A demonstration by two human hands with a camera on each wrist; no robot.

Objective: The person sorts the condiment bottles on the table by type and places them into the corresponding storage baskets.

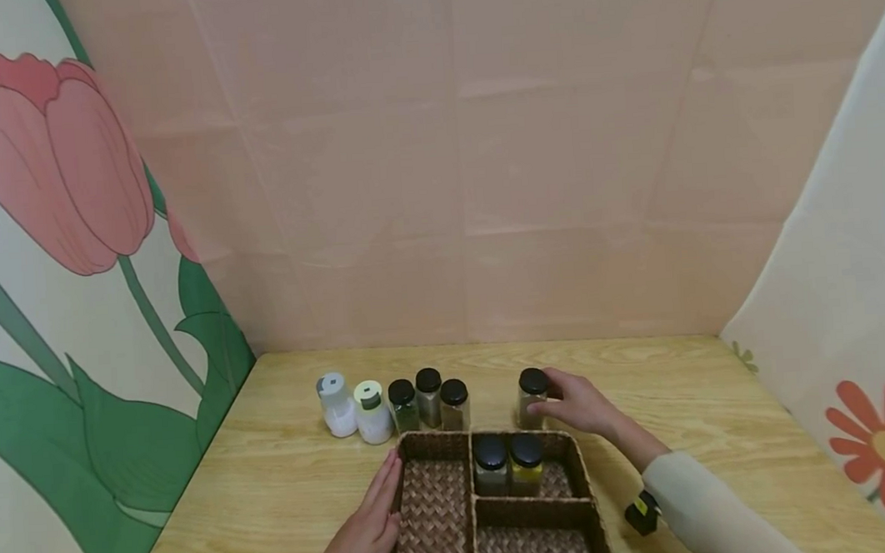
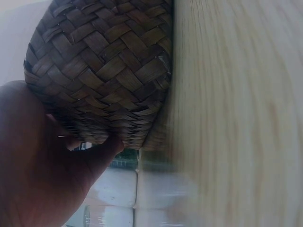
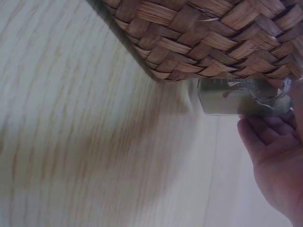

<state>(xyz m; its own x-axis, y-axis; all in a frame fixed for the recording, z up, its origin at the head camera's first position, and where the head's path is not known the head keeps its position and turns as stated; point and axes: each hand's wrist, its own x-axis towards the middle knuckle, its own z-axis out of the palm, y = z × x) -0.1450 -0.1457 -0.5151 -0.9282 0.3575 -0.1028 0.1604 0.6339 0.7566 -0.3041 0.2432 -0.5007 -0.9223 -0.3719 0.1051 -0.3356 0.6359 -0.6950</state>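
Behind a brown woven divided basket [image 1: 533, 499], my right hand [image 1: 580, 401] grips a black-lidded glass spice jar [image 1: 532, 407], thumb on the near side and fingers round the far side. The right wrist view shows the clear lower part of this jar [image 3: 222, 101] beyond the basket's corner. My left hand [image 1: 367, 518] lies along the outside of the basket's left wall, fingers extended toward the far corner. In the left wrist view, the left thumb [image 2: 102, 153] touches the woven wall [image 2: 109, 56]. Two black-lidded jars [image 1: 491, 466] stand in the basket's far right compartment.
Left of the held jar, three black-lidded jars [image 1: 430, 398] stand together behind the basket. Beside them are two white shaker bottles [image 1: 374, 422]. A small black-and-yellow object [image 1: 641, 513] lies by the right sleeve. A pink cloth backdrop [image 1: 460, 184] borders the wooden table's far edge.
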